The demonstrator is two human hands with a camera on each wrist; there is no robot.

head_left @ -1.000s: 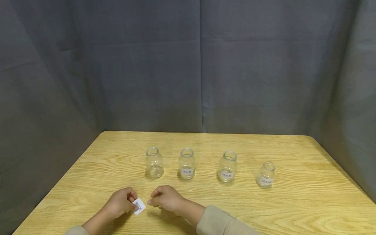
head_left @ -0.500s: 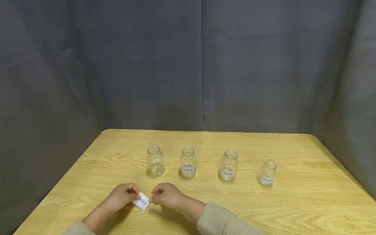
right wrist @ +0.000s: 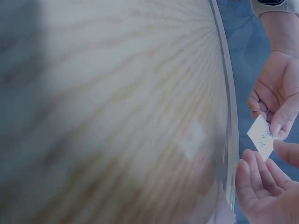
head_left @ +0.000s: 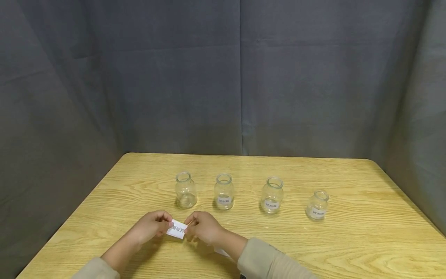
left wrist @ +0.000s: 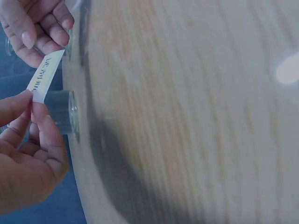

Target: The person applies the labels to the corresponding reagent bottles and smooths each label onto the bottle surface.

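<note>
A small white paper label (head_left: 177, 229) with dark handwritten characters is held up between the hands, above the near part of the table. My left hand (head_left: 152, 228) pinches its left end between thumb and index finger. At the opposite edge, the thumb and index finger of my right hand (head_left: 205, 228) pinch the label's side. The left wrist view shows the label (left wrist: 45, 77) tilted, with the left hand (left wrist: 30, 154) below it and the right hand (left wrist: 37, 28) above. Beyond the hands stands a glass jar (head_left: 186, 192) with no label on its front.
To the right stand more glass jars with white labels: one jar (head_left: 224, 190), another jar (head_left: 272, 193) and a smaller jar (head_left: 318, 203). A white paper piece (head_left: 222, 252) shows under my right wrist on the wooden table (head_left: 348, 248). Grey curtains (head_left: 184, 89) surround the table.
Both hands and the label have moved up and to the right in the head view. My right fingers have come to the label's edge. The label has turned flatter; the jars stay put.
</note>
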